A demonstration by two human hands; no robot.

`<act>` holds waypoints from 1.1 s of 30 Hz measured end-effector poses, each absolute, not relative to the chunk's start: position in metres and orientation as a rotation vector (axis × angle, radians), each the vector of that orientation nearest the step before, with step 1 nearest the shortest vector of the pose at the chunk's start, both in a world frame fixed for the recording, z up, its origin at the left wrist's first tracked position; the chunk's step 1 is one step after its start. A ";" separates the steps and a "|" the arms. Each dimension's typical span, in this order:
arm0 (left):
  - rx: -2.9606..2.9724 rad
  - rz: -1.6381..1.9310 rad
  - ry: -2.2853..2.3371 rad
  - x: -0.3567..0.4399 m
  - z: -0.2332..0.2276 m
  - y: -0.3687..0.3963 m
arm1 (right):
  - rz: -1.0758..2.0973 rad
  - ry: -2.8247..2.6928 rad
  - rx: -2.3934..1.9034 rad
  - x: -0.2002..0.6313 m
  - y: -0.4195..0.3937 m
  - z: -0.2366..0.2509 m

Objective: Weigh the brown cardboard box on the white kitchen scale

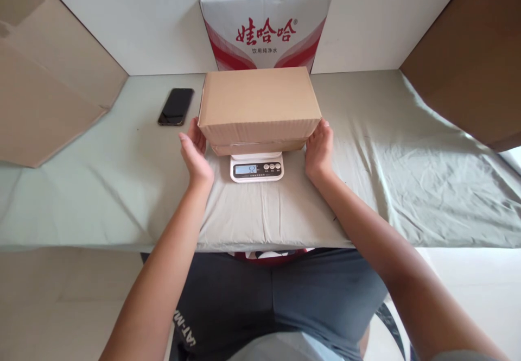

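A brown cardboard box point(260, 97) sits over a small white digital kitchen scale point(257, 175), covering its weighing platform. The scale's lit display appears to read 52, with several round buttons beside it. At the box's left side is my left hand point(196, 152), thumb raised and the other fingers against the cardboard, partly hidden. My right hand point(320, 148) presses the opposite side near the front corner, its fingertips tucked behind the edge. Between them, the two hands hold the box level.
A black phone point(176, 107) lies left of the box on the pale green cloth point(350, 187). Behind stands a white and red carton point(266, 30). Large cardboard boxes flank the surface at left point(52, 78) and right point(468, 62). The cloth's front edge is near my lap.
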State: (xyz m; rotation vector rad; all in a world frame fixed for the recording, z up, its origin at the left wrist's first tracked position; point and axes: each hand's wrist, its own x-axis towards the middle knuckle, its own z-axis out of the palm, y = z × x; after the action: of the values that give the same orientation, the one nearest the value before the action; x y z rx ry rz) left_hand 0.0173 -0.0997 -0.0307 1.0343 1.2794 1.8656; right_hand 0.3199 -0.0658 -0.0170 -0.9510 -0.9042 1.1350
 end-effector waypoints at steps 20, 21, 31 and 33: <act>1.101 1.851 1.294 0.012 -0.035 -0.096 | 1.143 -0.937 -0.971 0.322 -0.068 -0.016; 1.105 1.846 1.296 0.012 -0.035 -0.096 | 1.150 -0.936 -0.970 0.322 -0.069 -0.015; 1.055 1.853 1.325 0.023 -0.021 -0.102 | 1.152 -0.908 -0.982 0.318 -0.075 -0.003; 1.062 1.844 1.328 0.023 -0.019 -0.102 | 1.159 -0.916 -0.983 0.318 -0.076 -0.002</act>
State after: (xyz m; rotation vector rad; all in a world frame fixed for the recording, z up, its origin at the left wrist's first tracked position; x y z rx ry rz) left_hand 0.0235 -0.1025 -0.0190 1.0616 1.3280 1.8442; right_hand 0.3177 -0.0760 -0.0016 -0.9829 -0.9160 1.1588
